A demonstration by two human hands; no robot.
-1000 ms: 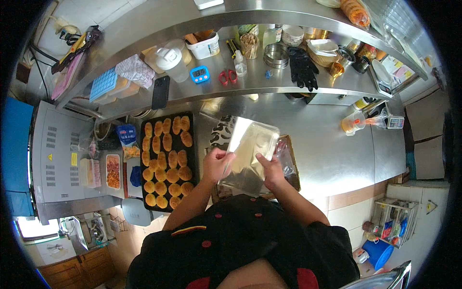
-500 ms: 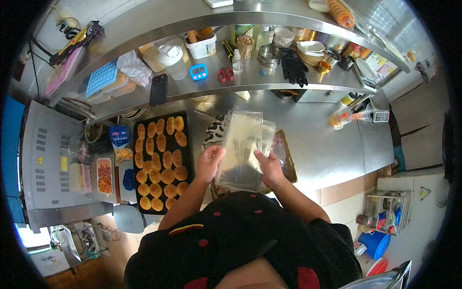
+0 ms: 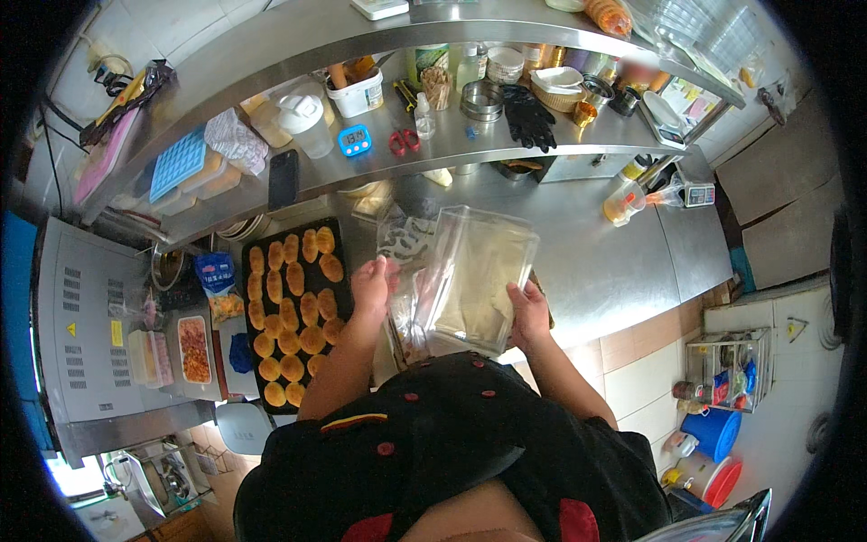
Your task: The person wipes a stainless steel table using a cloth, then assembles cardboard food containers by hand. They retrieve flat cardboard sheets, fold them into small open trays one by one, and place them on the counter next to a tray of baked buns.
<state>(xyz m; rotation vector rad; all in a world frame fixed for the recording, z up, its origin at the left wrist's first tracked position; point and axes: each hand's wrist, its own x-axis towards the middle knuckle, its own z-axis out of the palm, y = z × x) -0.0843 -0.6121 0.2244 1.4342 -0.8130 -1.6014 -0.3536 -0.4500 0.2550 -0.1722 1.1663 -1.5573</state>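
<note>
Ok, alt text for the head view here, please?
Seen from above, a person's right hand holds a clear plastic container over a steel counter while the left hand touches crinkled clear plastic wrap. A dark tray of golden pastries lies left.

A clear plastic container [image 3: 479,280], rectangular with rounded corners, is held tilted above a stainless steel counter [image 3: 614,262], its open side turned toward the person and a pale sheet lining its inside. The right hand [image 3: 530,313] grips its lower right edge, fingers wrapped over the rim. The left hand [image 3: 373,287] pinches crumpled clear plastic film [image 3: 404,262] just beside the container's left wall; the film is partly printed with a dark pattern and trails down toward the counter. Container and film touch along that left side.
</note>
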